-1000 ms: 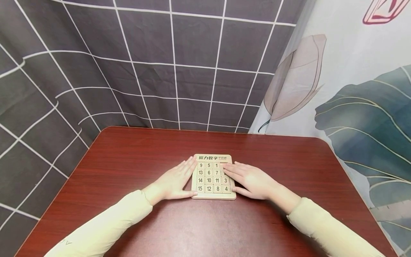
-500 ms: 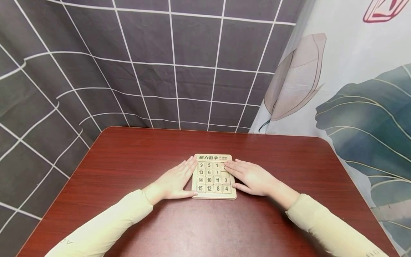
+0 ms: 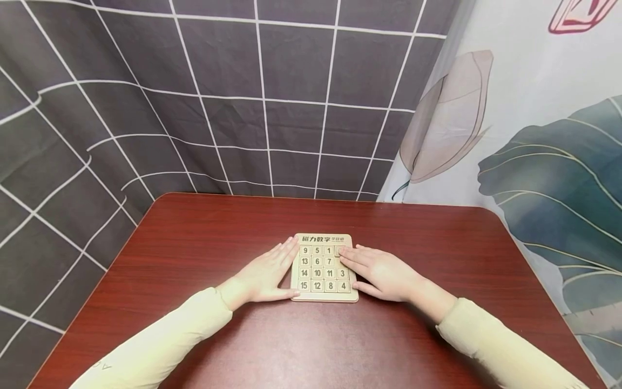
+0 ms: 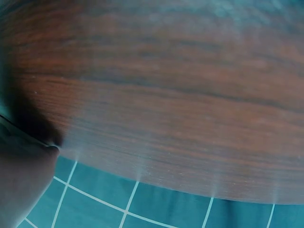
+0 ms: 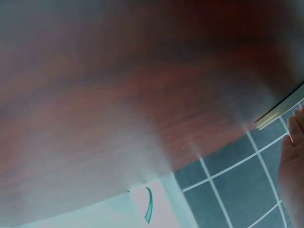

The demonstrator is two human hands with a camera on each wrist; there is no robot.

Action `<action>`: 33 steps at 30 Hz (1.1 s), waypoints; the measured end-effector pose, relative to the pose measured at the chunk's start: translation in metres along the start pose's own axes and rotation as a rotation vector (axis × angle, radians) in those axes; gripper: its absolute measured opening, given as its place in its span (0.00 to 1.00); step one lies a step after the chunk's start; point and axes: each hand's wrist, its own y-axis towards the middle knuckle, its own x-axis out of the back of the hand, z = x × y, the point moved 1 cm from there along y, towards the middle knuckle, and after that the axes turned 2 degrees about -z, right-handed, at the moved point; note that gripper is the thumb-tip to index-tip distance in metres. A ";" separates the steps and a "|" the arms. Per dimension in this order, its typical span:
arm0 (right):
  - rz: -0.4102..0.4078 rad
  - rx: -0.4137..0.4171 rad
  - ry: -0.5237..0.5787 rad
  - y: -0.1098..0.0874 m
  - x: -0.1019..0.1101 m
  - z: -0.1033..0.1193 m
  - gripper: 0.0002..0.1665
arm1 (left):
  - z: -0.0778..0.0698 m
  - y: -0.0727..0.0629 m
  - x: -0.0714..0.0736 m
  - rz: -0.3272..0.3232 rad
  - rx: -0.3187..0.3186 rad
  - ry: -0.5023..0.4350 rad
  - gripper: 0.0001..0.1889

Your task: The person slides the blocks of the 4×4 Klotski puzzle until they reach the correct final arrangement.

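Note:
A pale wooden number slide puzzle (image 3: 323,296) lies flat near the middle of the table, with black numbered tiles in a grid and printed characters along its top. My left hand (image 3: 264,272) rests along its left edge, fingers straight, the thumb at the lower left corner. My right hand (image 3: 384,273) lies on the right side. Its straight fingertips touch the top right tile and partly hide it; the thumb touches the right edge. Just below that tile, a bare slot shows beside tile 7. In the right wrist view the puzzle's edge (image 5: 270,118) appears near the fingers.
The dark red wood-grain table (image 3: 311,346) surrounds the puzzle. Behind it hangs a grey curtain (image 3: 296,124) with white grid lines. A white curtain with leaf prints (image 3: 559,178) hangs at the right.
The right fingertips have slid a tile up the right column, from the second row to the top row. The bare slot now lies in the second row. My left hand stays in place.

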 end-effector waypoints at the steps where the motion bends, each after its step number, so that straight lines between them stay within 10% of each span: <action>1: -0.012 0.018 0.001 -0.002 0.000 0.002 0.37 | 0.000 0.000 0.000 0.000 -0.001 -0.001 0.55; 10: -0.078 0.141 -0.026 -0.015 0.001 0.018 0.35 | 0.002 0.000 -0.003 -0.012 -0.004 -0.007 0.56; 33: -0.033 0.064 0.001 -0.007 0.003 0.010 0.37 | 0.000 0.000 0.000 0.003 0.002 -0.001 0.55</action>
